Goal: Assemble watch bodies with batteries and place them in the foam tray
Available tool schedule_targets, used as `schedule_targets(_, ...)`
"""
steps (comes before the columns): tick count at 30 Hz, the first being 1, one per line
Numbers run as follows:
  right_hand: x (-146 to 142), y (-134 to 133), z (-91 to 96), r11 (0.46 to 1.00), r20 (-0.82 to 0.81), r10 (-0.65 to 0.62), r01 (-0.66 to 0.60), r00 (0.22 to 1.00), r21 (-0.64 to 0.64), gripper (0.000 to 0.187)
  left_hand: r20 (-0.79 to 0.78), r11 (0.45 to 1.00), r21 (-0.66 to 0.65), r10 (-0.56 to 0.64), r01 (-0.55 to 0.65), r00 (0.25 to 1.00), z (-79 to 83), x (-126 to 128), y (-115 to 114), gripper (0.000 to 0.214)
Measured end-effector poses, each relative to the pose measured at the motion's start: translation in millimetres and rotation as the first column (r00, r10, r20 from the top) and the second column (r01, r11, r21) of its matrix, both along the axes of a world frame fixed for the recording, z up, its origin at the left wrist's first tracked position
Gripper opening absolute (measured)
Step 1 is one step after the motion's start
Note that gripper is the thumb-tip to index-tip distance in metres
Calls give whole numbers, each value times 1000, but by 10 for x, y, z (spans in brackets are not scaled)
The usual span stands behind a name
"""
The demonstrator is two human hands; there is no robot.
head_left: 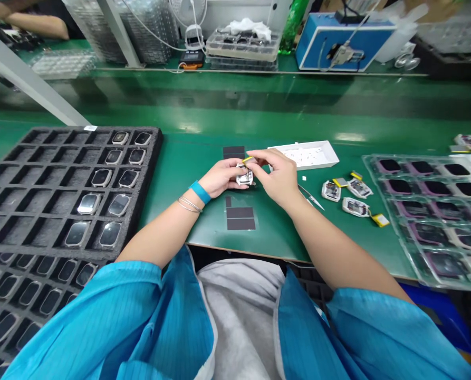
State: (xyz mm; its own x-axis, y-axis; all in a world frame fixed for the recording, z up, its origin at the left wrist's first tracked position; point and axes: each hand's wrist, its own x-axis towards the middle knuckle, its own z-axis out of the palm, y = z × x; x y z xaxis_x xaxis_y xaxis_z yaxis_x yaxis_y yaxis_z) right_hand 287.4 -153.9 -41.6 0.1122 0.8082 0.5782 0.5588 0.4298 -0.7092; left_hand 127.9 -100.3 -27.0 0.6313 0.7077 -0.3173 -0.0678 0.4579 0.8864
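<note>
My left hand (222, 178) grips an open smartwatch case (243, 177) by its left side, its inner parts facing up. Between the fingers of my right hand (277, 171) is a small yellow-edged battery (249, 160), held just above the case's upper edge. Dark adhesive sheets (240, 218) lie on the green table below my hands, and another dark sheet (233, 152) lies beyond them. To the right rest tweezers (311, 197) and several more open watch cases (356, 206) with yellow batteries beside them.
A white tray (330, 153) with tiny pieces stands behind my right hand. On the left is a black foam tray (150, 179) partly filled with watches, above another full tray. A clear plastic tray (401, 248) of watch screens lies right. A shelf (243, 79) with a blue box (344, 42) spans the back.
</note>
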Motion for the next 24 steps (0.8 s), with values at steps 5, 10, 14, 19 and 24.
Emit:
schedule_targets(5,82,203,-126,978,-177,-8,-29,984,-207,28,-22,984,-5,178,-178,984,27,-43,104,5)
schedule_targets(10,88,260,-199,930,322,-40,153,946,-333,19,109,948,-67,318,-312,942,7,-95,204,10)
schedule_targets(14,-1,220,-238,924,492,-49,226,869,-308,23,133,958,-94,281,-270,951,-10,-52,177,11)
schedule_targets(19,-16,217,-222,925,503,-40,223,863,-309,19,122,961,-108,266,-254,956,-29,0,151,14)
schedule_targets(24,1,250,-134,907,479,-23,221,878,-360,18,94,957,-94,282,-273,955,-32,21,152,15)
